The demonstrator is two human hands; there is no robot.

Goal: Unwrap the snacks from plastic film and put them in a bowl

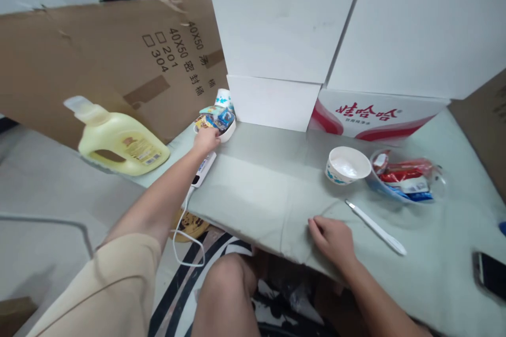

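My left hand (206,139) is stretched out to a white bowl (227,134) at the far left of the table. Its fingers are bent and closed at the near rim, against the colourful wrapped packets (221,117) in the bowl; what they grip is hidden. A paper cup (223,98) with blue leaf print is just behind. My right hand (332,239) rests at the table's front edge, fingers curled in, with nothing visible in them. To its right lies a white-handled scalpel-like knife (377,229), apart from the hand.
A white power strip (203,169) with a cord lies below my left hand. A yellow detergent jug (122,142) leans at the left. On the right are a paper bowl (348,165), a clear bowl (438,184) of packets and a phone (492,274). White cardboard (276,21) stands behind.
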